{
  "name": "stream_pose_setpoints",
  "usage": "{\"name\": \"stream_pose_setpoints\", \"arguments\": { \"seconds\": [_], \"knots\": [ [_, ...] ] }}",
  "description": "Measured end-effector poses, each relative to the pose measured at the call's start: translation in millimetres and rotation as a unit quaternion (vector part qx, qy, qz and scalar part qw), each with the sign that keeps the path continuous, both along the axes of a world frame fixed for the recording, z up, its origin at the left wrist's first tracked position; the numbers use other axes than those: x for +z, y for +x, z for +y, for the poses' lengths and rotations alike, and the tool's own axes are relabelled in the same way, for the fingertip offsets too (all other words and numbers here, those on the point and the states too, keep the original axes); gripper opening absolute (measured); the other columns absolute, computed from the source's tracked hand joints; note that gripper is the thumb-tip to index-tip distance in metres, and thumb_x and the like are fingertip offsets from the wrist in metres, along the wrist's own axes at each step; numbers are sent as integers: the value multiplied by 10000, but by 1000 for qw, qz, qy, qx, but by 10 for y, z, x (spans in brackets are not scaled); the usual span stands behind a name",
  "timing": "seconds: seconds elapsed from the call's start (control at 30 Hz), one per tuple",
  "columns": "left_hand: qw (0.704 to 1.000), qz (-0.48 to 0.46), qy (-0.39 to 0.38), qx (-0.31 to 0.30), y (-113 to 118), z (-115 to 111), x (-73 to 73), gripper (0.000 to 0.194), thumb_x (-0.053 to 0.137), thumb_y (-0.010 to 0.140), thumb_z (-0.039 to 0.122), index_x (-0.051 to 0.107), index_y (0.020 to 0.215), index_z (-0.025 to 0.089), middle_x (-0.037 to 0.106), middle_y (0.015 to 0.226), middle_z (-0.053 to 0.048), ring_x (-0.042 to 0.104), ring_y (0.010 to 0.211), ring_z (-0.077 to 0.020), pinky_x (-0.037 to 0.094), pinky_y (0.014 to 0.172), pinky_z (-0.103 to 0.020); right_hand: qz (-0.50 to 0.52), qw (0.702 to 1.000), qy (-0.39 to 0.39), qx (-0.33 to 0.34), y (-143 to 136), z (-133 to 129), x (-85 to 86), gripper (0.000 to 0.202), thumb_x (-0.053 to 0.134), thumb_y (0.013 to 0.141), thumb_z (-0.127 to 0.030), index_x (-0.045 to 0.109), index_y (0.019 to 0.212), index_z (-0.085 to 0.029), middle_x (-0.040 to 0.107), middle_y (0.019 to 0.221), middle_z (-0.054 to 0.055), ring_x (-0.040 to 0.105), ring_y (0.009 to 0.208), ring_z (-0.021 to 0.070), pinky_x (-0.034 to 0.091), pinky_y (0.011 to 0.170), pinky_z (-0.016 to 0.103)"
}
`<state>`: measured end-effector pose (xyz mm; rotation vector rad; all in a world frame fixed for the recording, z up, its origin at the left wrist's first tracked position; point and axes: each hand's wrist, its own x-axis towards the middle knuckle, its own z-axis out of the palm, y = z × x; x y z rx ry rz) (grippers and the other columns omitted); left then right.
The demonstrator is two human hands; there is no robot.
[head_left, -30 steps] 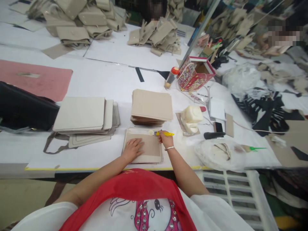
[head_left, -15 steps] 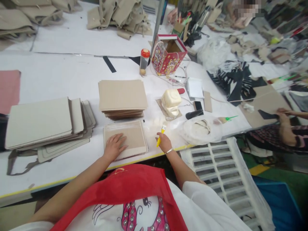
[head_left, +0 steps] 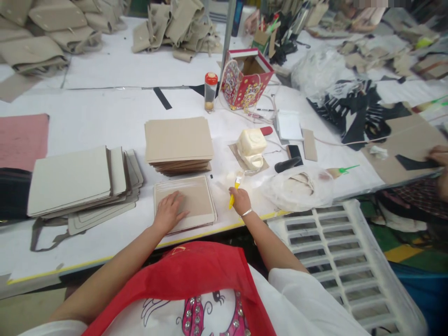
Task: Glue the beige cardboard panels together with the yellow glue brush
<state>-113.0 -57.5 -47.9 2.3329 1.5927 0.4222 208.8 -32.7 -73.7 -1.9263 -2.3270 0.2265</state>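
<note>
Fingers [head_left: 232,191] of the right hand [head_left: 241,201] closed round a yellow brush [head_left: 234,193], bristles pointing about 1 o'clock. Left hand [head_left: 168,213] lies flat at the topmost panel's 8 o'clock, fingers loosely spread, gripping nothing visible. Panel [head_left: 198,198] sits on a low pile at the table edge, straight ahead of the person. Change: a second ago the bristles were at the panel's far edge, near its 1 o'clock corner; now the brush is clear of it, off to 3 o'clock. Left hand has stayed on the panel. Reads as a break between strokes, panel kept steady, pale streaks showing along its 12 o'clock edge. Can't tell if the bristles touch the table. Cream container [head_left: 252,143] at the brush's 1 o'clock, apart from it. Brown stack [head_left: 179,140] at the panel's 12 o'clock, grey boards [head_left: 72,177] at 9.
</note>
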Motion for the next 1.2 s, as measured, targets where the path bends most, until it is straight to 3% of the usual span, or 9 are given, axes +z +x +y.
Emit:
{"name": "stream_pose_setpoints", "arguments": {
  "seconds": [0.1,0.17,0.27,0.37,0.5,0.67,0.83,1.07,1.2],
  "knots": [
    [992,-113,-42,41,222,62,184,639,614,745,444,403,1297,200,415,1346,-137,452,1157,-280,377,957,-436,103,994,36,3,-70,-61,266,249,380,894,-235,543,1060,-145,599,813,80,538,788,188,387,761,295],
    [958,-231,-146,84,415,143,316,768,660,697,455,326,1342,205,410,1340,-145,562,981,-221,464,816,-363,171,984,41,28,-170,-118,466,221,414,881,-256,517,1051,-159,607,877,76,559,823,174,414,765,279],
    [820,-415,-367,147,649,286,468,783,646,698,494,309,1347,217,490,1249,-143,596,697,-118,412,501,-219,245,967,14,68,-354,-189,732,186,461,851,-269,490,1011,-180,603,894,58,583,825,154,439,755,259],
    [659,-528,-514,150,708,378,512,600,699,648,470,520,1138,174,609,962,-80,537,555,-62,208,372,-141,289,954,-23,80,-506,-227,885,176,489,826,-273,464,983,-197,592,872,40,598,816,147,453,745,260],
    [583,-612,-496,197,536,364,445,376,801,520,303,555,744,127,530,632,29,435,456,-16,159,346,-110,327,940,-79,53,-613,-232,879,235,533,778,-263,428,981,-209,599,831,20,616,782,152,465,728,278],
    [552,-677,-385,297,137,303,374,278,763,564,233,557,726,138,575,605,27,539,510,-49,405,424,-120,355,926,-123,28,-713,-140,732,291,540,750,-252,393,999,-217,623,775,-8,617,700,147,474,701,294],
    [592,-648,-331,346,-196,309,314,246,730,576,249,568,724,140,611,588,3,596,556,-100,509,543,-208,366,926,-82,-30,-906,115,596,297,522,737,-272,400,1001,-211,627,742,-11,614,674,158,474,686,302],
    [795,-421,-219,377,-412,383,59,288,629,663,409,541,564,154,462,438,54,427,413,-77,325,407,-187,344,928,20,-144,-1248,486,351,354,541,730,-360,431,1026,-199,631,793,21,617,702,183,465,675,314],
    [840,-341,-173,384,-489,463,-33,308,592,680,403,511,507,161,424,424,58,401,438,-82,304,454,-199,329,930,37,-159,-1347,562,221,361,518,749,-375,435,1047,-189,638,804,32,612,716,185,459,687,307]
  ]
}}
